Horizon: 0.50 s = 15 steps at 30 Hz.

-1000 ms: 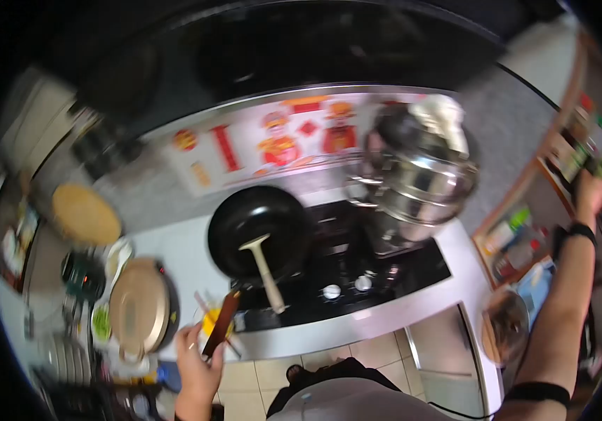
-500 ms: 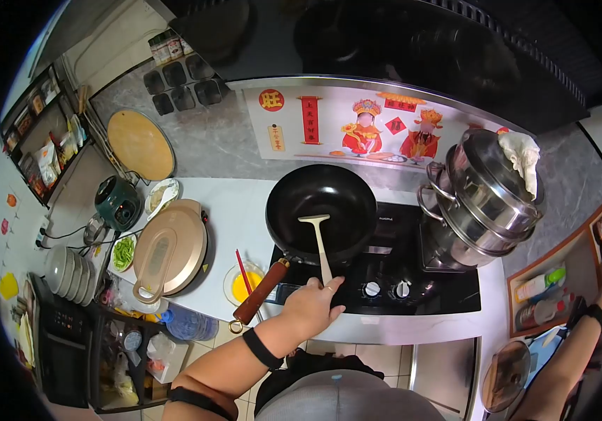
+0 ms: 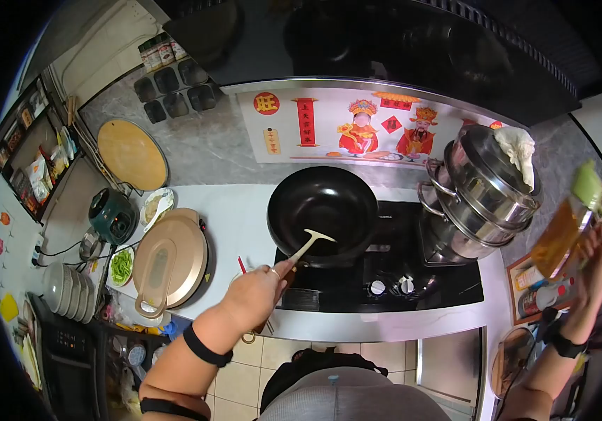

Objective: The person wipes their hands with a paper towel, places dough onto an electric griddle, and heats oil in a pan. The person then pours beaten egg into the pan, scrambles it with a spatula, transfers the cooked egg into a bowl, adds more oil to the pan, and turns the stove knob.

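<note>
A black wok rests on the left side of the black stove. My left hand is closed round the handle of a cream spatula, whose head is over the near part of the wok; the wok's handle is mostly hidden beneath that hand. At the right, my right hand grips an oil bottle with a green top, tilted and raised in front of the shelf. The bottle holds amber liquid.
A stacked steel steamer with a cloth on its lid stands on the right burner. Left of the stove are a beige electric pan, a plate of chopped greens and a green appliance. A glass lid lies at the lower right.
My right hand has brought the oil bottle out from the right-hand shelf area. My left hand has moved left and lifted the spatula, turning its head.
</note>
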Each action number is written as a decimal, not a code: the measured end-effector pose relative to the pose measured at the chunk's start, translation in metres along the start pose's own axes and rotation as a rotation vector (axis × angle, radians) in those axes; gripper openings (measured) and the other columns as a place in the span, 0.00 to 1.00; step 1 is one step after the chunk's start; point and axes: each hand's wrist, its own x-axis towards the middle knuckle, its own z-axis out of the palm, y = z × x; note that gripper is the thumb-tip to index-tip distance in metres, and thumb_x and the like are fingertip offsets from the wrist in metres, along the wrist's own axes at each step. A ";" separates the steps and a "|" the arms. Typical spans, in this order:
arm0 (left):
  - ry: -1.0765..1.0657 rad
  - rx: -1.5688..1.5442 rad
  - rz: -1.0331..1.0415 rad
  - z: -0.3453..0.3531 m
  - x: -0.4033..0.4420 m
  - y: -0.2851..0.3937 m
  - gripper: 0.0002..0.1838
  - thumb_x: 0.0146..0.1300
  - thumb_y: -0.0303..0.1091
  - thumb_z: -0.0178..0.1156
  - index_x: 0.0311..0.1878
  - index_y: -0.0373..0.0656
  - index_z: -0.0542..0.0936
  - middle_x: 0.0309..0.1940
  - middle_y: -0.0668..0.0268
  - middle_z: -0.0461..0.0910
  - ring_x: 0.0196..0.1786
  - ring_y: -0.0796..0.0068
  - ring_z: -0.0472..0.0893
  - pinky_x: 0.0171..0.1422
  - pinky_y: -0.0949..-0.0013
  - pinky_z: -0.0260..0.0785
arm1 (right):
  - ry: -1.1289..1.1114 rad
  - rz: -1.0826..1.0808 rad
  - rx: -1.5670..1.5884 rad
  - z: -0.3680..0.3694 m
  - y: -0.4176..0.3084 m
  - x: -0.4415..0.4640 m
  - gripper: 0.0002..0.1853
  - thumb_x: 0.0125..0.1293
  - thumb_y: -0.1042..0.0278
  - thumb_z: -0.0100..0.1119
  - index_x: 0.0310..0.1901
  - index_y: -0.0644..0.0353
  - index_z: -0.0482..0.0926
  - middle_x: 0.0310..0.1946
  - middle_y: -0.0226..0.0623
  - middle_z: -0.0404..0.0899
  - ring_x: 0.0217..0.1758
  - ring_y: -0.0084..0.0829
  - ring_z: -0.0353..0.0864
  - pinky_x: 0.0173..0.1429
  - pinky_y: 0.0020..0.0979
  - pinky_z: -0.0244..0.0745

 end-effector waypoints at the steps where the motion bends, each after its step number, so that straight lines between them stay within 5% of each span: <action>1: -0.015 0.060 0.021 -0.004 0.005 -0.009 0.18 0.64 0.32 0.48 0.56 0.45 0.72 0.36 0.55 0.78 0.36 0.53 0.79 0.41 0.57 0.72 | -0.026 0.006 0.008 0.041 0.010 -0.012 0.11 0.67 0.56 0.53 0.40 0.55 0.72 0.23 0.19 0.60 0.23 0.14 0.55 0.28 0.17 0.50; 10: -0.140 0.227 -0.004 -0.002 0.116 -0.050 0.20 0.64 0.35 0.47 0.59 0.49 0.69 0.33 0.53 0.80 0.38 0.52 0.79 0.42 0.55 0.71 | -0.330 0.093 -0.112 0.196 0.093 -0.063 0.10 0.67 0.60 0.50 0.31 0.53 0.68 0.20 0.19 0.58 0.22 0.14 0.55 0.26 0.20 0.50; 15: -0.267 0.289 0.077 -0.025 0.086 -0.049 0.18 0.66 0.32 0.42 0.58 0.46 0.71 0.32 0.56 0.81 0.38 0.55 0.81 0.40 0.56 0.72 | -0.399 0.177 -0.183 0.229 0.121 -0.075 0.07 0.68 0.65 0.49 0.34 0.57 0.70 0.20 0.20 0.64 0.21 0.15 0.57 0.26 0.20 0.51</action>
